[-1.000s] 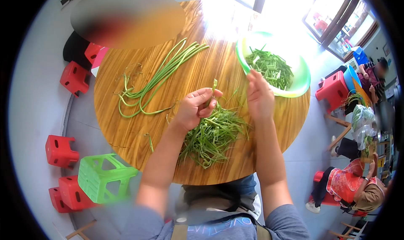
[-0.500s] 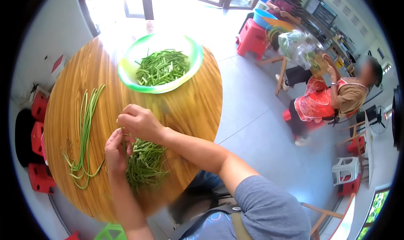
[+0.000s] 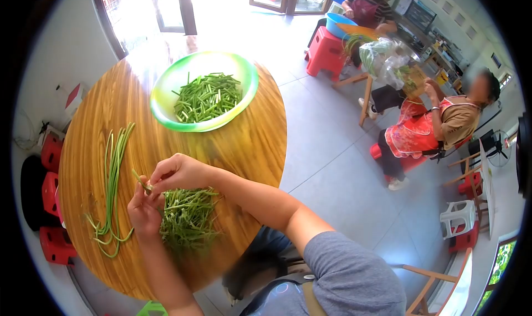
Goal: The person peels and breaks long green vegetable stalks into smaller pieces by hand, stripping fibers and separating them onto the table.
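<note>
Both my hands meet over the round wooden table (image 3: 244,144), left of a pile of green trimmings (image 3: 188,216). My left hand (image 3: 145,210) has its fingers bent round a short green stalk piece (image 3: 138,177). The fingertips of my right hand (image 3: 180,173) pinch the same piece near its lower end. Long green stalks (image 3: 113,172) lie to the left of my hands. Beyond them stands a green and white bowl (image 3: 204,91) with cut green stalk pieces (image 3: 208,97) in it.
Two people sit at the right: one in a red apron (image 3: 413,133), one farther back in a striped top (image 3: 368,8). Near them are a blue basin (image 3: 339,25), a red stool (image 3: 327,52) and plastic bags (image 3: 382,58). Red stools (image 3: 55,244) line the left wall.
The view has swung to the right since the first frame. My right hand has come from beside the bowl to my left hand, and both now meet at the stalk piece.
</note>
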Motion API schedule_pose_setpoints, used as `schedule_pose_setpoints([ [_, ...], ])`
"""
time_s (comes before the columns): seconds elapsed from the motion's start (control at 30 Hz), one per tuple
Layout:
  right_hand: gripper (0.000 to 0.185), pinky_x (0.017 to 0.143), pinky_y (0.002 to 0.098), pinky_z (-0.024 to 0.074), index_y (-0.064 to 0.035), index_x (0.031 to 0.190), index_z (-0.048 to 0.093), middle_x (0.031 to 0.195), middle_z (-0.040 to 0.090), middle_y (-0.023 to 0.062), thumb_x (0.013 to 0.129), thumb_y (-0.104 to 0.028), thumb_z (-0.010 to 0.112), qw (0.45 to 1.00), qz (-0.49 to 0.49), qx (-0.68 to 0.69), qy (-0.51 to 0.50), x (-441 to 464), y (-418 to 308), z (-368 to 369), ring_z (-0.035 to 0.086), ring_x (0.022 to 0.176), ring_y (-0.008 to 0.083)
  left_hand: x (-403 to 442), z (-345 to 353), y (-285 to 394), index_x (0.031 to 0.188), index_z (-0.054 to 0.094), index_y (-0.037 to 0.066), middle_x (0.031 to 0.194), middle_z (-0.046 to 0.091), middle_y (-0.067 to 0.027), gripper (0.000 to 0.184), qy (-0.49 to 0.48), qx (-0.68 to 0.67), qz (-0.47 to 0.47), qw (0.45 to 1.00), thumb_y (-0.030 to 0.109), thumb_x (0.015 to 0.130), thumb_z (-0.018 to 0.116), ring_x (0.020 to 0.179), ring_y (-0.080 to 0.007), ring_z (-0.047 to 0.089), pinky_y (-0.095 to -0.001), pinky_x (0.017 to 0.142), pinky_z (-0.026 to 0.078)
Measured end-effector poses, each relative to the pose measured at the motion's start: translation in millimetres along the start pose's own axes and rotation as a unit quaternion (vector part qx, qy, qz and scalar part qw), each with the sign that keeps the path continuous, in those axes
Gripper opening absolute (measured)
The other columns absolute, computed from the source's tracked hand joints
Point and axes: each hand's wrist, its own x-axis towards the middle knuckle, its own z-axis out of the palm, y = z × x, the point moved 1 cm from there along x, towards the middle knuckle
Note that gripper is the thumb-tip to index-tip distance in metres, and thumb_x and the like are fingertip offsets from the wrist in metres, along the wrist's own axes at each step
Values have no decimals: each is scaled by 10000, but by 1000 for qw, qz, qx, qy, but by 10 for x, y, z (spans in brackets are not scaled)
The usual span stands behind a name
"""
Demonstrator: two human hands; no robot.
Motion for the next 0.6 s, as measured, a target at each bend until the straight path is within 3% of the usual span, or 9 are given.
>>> schedule_pose_setpoints([
  [0.1,104,577,219,422,-27,818,666,703,584,-4,753,-89,720,996,64,37,-40,-32,-21,8,511,654,51,66,-77,6,1112,543,44,863,597,-63,245,-83,-110,-53,989,184,922,477,769,-185,568,-304,631,480],
  [0.2,80,552,216,389,-33,762,637,678,562,-14,759,-68,708,978,179,-16,-103,-8,-76,-19,486,644,38,-138,147,1,1134,532,30,890,602,-72,267,-10,30,41,999,182,919,484,819,-201,574,-320,725,483],
  [0.23,97,553,220,382,-22,724,618,684,558,-11,747,-52,708,977,157,-69,-128,19,-149,-28,486,644,40,61,-122,-60,1141,531,30,872,603,-65,278,-142,-16,18,990,192,919,492,828,-192,578,-307,748,469],
  [0.3,102,645,249,438,19,744,623,733,597,42,724,-51,694,982,121,37,-140,-6,-58,-138,545,674,116,24,7,-34,1145,523,39,822,594,-38,275,-69,3,-13,998,204,927,494,800,-177,582,-298,748,460],
  [0.37,104,583,265,423,29,735,620,713,577,73,732,-46,691,973,54,179,-138,-39,6,-177,524,637,154,-38,1,3,1146,517,46,796,583,-25,266,-73,-55,-40,995,205,934,489,787,-162,581,-300,726,465],
  [0.43,102,529,272,402,20,716,619,696,560,95,753,-53,679,909,-33,362,-205,-44,33,-225,502,622,178,-26,18,47,1150,510,50,776,569,-16,261,-103,-81,-42,991,202,940,482,776,-150,580,-299,710,468],
  [0.47,110,522,283,406,12,708,614,692,553,93,760,-63,676,887,-58,399,-225,-48,25,-278,499,614,180,-32,54,54,1154,505,56,749,546,-9,261,-59,-77,-29,995,207,942,479,683,-107,541,-241,606,448],
  [0.53,142,493,277,406,2,682,589,698,545,94,764,-75,677,818,-108,492,-279,36,-11,-332,496,578,184,51,-82,37,1160,500,59,738,535,-5,264,-100,-124,-55,986,208,943,478,610,-85,483,-206,538,400],
  [0.6,138,477,257,401,0,684,579,683,537,93,768,-63,668,815,-65,521,-243,36,-24,-392,490,560,175,85,-113,44,1136,502,37,722,528,1,255,-85,-130,-49,987,207,949,466,510,-49,368,-169,441,297],
])
